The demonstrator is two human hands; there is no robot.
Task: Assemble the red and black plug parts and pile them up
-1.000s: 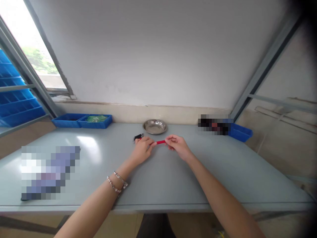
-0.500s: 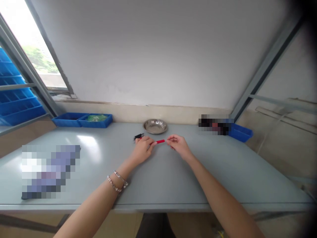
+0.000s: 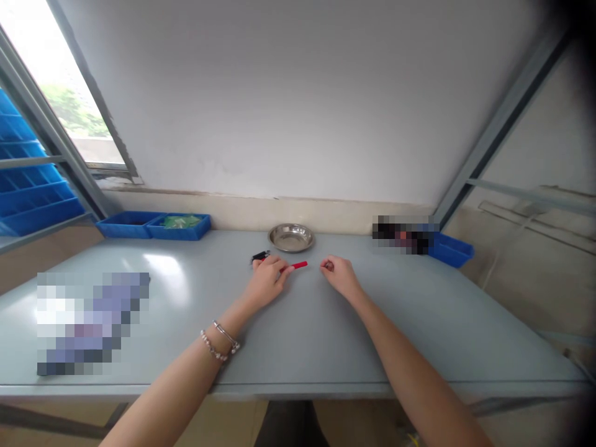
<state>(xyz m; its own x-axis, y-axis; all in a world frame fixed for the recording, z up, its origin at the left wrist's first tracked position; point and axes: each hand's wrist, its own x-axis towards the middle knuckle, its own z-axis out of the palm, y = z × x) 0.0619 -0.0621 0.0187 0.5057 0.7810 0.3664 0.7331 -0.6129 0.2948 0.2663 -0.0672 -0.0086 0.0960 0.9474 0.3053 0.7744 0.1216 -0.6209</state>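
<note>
Near the metal dish, left fingers pinch a slim, bright-red rod; right fingers curl, their hold unclear.

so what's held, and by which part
The left hand holds the red rod just behind its free right end; whether the right hand holds anything can't be told.

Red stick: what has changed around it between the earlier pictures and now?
The right hand has come off the end of the red stick and moved right, fingers curled in; whether it holds anything is unclear. The left hand still holds the stick; the bowl stayed put.
</note>
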